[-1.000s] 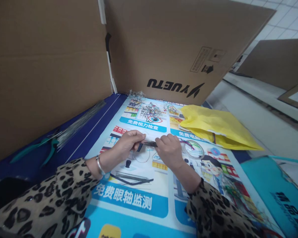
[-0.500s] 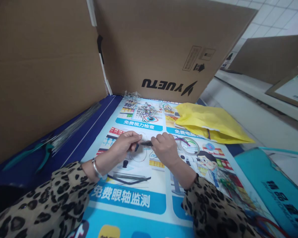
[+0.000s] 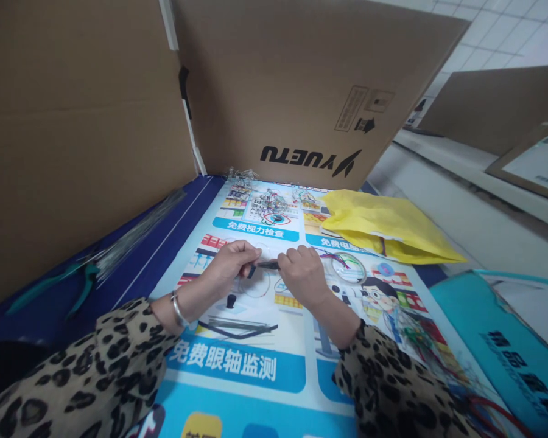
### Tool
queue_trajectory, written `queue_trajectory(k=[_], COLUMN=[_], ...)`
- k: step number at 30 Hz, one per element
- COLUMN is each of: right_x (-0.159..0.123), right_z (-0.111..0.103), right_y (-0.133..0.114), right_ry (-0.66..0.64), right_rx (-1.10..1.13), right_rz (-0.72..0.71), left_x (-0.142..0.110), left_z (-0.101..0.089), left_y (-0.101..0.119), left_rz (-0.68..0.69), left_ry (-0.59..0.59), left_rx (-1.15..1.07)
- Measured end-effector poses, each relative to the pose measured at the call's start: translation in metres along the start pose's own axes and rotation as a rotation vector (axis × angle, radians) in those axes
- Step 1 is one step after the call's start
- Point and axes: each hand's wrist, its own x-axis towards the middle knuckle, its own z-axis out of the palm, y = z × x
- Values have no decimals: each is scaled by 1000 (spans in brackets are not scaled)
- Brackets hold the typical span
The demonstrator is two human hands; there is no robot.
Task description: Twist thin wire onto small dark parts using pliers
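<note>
My left hand [image 3: 232, 266] is closed in a pinch on what looks like a thin wire, mostly too fine to see. A faint wire loop [image 3: 268, 286] shows just below the fingertips. In my closed right hand [image 3: 302, 271] is a pair of pliers [image 3: 269, 264]; the dark tapered jaws point left at my left fingertips, and the handles are hidden in the fist. Beside my right hand lies a clear round ring or dish [image 3: 349, 269] with coloured wires on it. Several short straight wire pieces [image 3: 242, 325] lie on the printed sheet nearer to me.
Tall cardboard panels [image 3: 265, 79] wall off the back and left. Teal-handled pliers [image 3: 89, 286] and a bundle of straight wires [image 3: 139, 231] lie at left. Tangled wires [image 3: 271, 204] sit at the back. A yellow bag [image 3: 383, 225] and a teal folder [image 3: 497, 340] are at right.
The whole view shifted slightly after the first frame, moving things left in the picture. Both hands keep nearly the same pose, with the pliers' jaws still at my left fingertips.
</note>
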Motion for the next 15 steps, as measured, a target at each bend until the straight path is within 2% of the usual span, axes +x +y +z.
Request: queue_trajectory(k=[9, 15], right_x=[0, 1], right_z=[0, -3], right_y=[-3, -5], right_ry=[-68, -179], right_rx=[36, 57], right_rz=[-5, 3], left_x=[3, 5], left_z=[-2, -4], left_y=[-4, -3], left_rz=[72, 106], left_ry=[17, 0], left_rx=[69, 139])
